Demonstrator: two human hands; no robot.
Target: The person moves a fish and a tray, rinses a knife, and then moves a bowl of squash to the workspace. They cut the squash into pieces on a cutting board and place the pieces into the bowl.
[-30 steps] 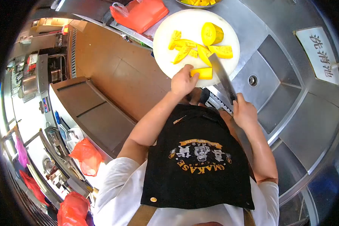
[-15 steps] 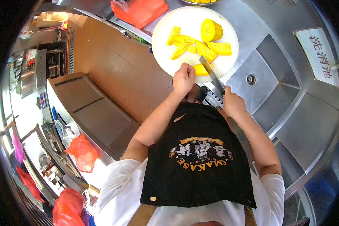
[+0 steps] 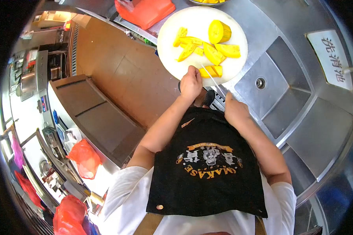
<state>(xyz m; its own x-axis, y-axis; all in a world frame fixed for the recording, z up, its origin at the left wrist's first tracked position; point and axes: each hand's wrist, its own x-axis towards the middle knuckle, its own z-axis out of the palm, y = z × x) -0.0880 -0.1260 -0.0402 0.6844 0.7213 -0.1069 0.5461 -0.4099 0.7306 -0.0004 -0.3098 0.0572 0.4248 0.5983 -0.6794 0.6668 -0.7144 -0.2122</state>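
Left hand (image 3: 191, 83) pinned yellow firm squash wedge (image 3: 210, 71) on round white cutting board (image 3: 172, 23); right hand (image 3: 234, 110) gripped thin steel knife (image 3: 212, 81). Flesh likely dense, slick; best held flat-side down.

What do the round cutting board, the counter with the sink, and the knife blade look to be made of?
The cutting board looks like white plastic: matte, uniform, no grain. The counter and sink look like brushed stainless steel: grey, with soft reflections. The knife blade, in the right hand, looks like bright metal, seen nearly edge-on. The left hand steadies a yellow piece.
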